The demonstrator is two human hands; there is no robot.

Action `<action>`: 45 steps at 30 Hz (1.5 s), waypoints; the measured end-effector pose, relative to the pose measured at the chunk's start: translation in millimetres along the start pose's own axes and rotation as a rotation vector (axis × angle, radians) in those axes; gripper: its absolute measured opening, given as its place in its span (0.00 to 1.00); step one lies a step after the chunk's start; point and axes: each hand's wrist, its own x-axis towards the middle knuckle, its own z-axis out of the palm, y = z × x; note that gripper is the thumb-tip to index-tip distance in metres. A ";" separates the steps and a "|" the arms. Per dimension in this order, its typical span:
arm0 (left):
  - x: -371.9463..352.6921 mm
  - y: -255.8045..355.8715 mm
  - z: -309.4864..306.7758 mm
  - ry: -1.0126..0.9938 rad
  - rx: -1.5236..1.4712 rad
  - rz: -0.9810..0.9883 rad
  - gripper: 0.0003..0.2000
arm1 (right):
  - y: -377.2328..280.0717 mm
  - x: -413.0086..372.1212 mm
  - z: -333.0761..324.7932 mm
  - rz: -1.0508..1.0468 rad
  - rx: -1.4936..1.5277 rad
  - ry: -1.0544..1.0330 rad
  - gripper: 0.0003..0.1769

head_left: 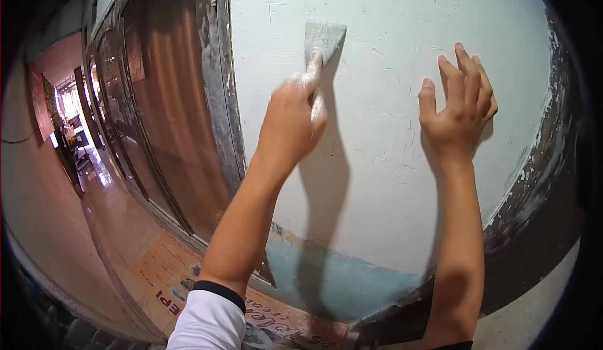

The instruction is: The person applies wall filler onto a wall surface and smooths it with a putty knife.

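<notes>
Left hand (pixel 290 120) kept firm grip round scraper (pixel 324 39), seemingly touching wall (pixel 389 193); low angle, even pressure suited. Right hand (pixel 461 120) lay open.

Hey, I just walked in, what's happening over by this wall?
A person is working on the white wall with a scraper. The left hand grips its handle, blade up against the surface, and the right hand is on the wall, fingers spread. White residue coats the left fingers, and a blue-green band shows lower down.
</notes>
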 end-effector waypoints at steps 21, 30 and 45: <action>-7.7 -0.6 -1.5 -0.082 0.142 -0.050 0.39 | 0.1 -2.9 -1.2 0.009 0.007 -0.024 0.21; -3.6 -8.5 13.8 0.090 0.118 0.061 0.32 | -3.6 -1.2 -2.6 0.035 0.009 -0.025 0.21; -8.1 -11.7 5.1 0.050 0.190 -0.031 0.38 | -6.2 -0.9 -7.1 0.047 0.023 -0.040 0.18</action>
